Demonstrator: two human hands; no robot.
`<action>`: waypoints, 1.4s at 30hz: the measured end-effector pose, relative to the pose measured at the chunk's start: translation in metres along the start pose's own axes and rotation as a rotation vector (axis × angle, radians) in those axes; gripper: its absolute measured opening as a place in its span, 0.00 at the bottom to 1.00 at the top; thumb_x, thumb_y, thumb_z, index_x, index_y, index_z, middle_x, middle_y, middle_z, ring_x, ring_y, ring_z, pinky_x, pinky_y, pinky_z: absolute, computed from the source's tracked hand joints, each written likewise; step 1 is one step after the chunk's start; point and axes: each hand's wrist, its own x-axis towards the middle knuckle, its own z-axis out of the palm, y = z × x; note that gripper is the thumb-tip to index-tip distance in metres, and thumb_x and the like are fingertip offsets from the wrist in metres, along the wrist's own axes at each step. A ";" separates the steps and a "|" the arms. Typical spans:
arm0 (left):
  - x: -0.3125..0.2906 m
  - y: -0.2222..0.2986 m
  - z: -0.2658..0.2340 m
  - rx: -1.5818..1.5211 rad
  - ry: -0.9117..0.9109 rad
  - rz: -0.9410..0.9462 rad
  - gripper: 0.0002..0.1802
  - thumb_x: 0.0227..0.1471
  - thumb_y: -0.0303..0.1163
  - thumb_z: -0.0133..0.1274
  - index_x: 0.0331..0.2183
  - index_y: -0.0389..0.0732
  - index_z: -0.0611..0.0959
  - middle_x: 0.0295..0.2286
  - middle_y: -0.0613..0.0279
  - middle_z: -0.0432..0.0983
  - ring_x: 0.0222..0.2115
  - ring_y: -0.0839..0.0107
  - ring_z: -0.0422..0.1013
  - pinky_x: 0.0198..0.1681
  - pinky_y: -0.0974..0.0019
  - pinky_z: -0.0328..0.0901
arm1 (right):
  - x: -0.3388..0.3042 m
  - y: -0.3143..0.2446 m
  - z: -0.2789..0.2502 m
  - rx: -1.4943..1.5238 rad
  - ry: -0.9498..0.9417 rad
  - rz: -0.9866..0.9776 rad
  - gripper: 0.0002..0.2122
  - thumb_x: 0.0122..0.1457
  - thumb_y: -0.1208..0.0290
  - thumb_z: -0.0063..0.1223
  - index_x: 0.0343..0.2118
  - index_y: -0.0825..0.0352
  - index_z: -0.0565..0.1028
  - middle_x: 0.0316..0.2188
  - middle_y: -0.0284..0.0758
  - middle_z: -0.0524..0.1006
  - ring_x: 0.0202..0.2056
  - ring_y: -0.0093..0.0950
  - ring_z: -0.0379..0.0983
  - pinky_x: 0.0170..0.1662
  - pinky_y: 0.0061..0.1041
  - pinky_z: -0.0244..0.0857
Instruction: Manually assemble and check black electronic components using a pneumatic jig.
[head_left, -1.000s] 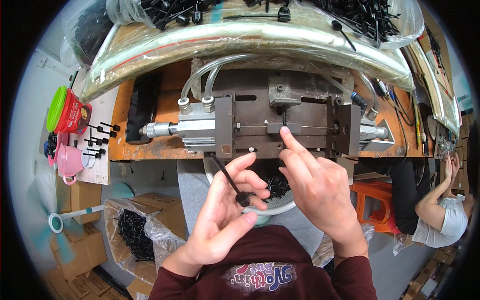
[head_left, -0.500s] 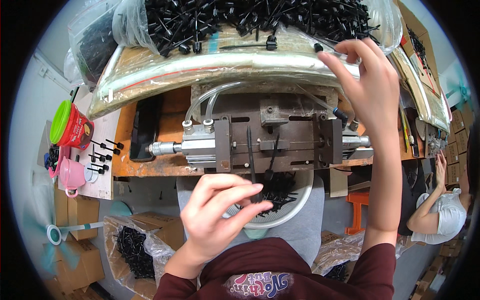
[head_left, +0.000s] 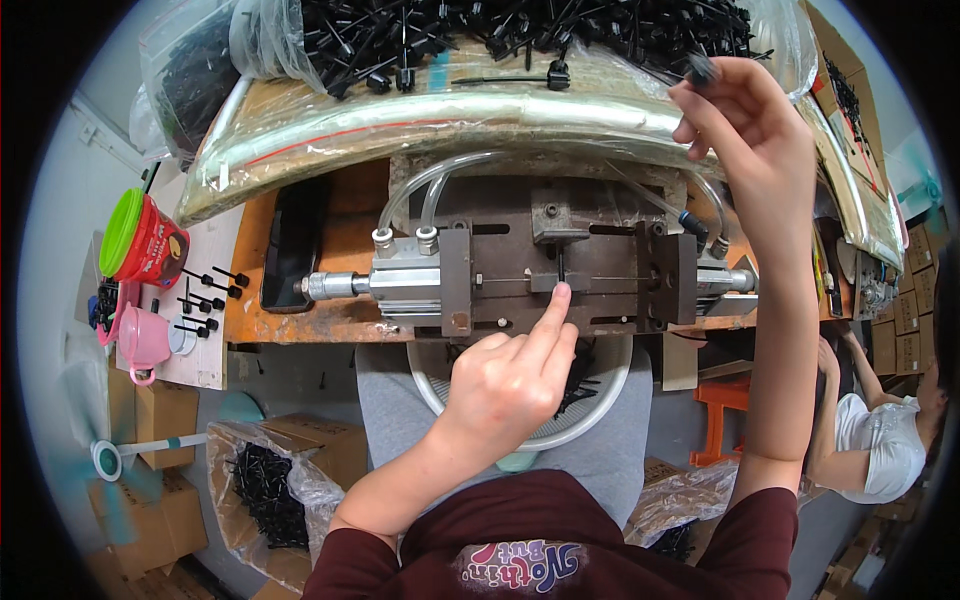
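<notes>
My left hand (head_left: 508, 385) points its index finger onto the near end of a thin black stemmed part (head_left: 561, 262) lying in the small block of the metal clamping fixture (head_left: 500, 262). Its other fingers are curled, with nothing visible in them. Up by the large heap of black stemmed parts (head_left: 520, 25), my right hand (head_left: 735, 110) pinches one black stemmed part (head_left: 703, 70) between thumb and fingers; its thick head shows, while the rest is partly hidden. A white basket (head_left: 610, 400) with more such parts sits over my lap, partly behind my left hand.
Two silver air cylinders (head_left: 407, 280) with clear hoses flank the fixture. A dark phone-like slab (head_left: 292, 245) lies on the bench. At left are a red tub (head_left: 155, 245), a pink cup (head_left: 143, 340) and loose parts. A person (head_left: 875, 450) works at right; a lined carton (head_left: 225, 490) stands below.
The left hand has moved up and right, from holding a long black part to resting a fingertip at the fixture. The right hand has closed on a black part at the heap.
</notes>
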 end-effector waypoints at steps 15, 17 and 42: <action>0.009 0.001 -0.010 -0.029 -0.111 -0.039 0.15 0.38 0.32 0.67 0.32 0.39 0.84 0.46 0.55 0.79 0.19 0.71 0.74 0.25 0.73 0.69 | -0.117 -0.037 0.007 0.227 -0.144 0.098 0.16 0.46 0.84 0.66 0.39 0.74 0.75 0.49 0.48 0.76 0.41 0.27 0.77 0.42 0.23 0.72; 0.014 -0.002 -0.021 -0.179 -0.141 -0.045 0.16 0.39 0.32 0.68 0.33 0.39 0.85 0.45 0.55 0.79 0.21 0.71 0.76 0.27 0.73 0.70 | -0.121 -0.036 0.006 -0.158 -0.206 -0.154 0.15 0.43 0.82 0.68 0.36 0.71 0.78 0.48 0.46 0.76 0.40 0.30 0.78 0.38 0.22 0.73; 0.139 -0.085 -0.040 -0.193 0.145 -0.019 0.17 0.44 0.38 0.66 0.31 0.36 0.84 0.31 0.57 0.78 0.33 0.63 0.75 0.38 0.64 0.68 | -0.122 -0.030 0.044 -0.467 -0.463 -0.220 0.10 0.49 0.73 0.62 0.32 0.68 0.73 0.43 0.42 0.80 0.19 0.31 0.73 0.27 0.27 0.70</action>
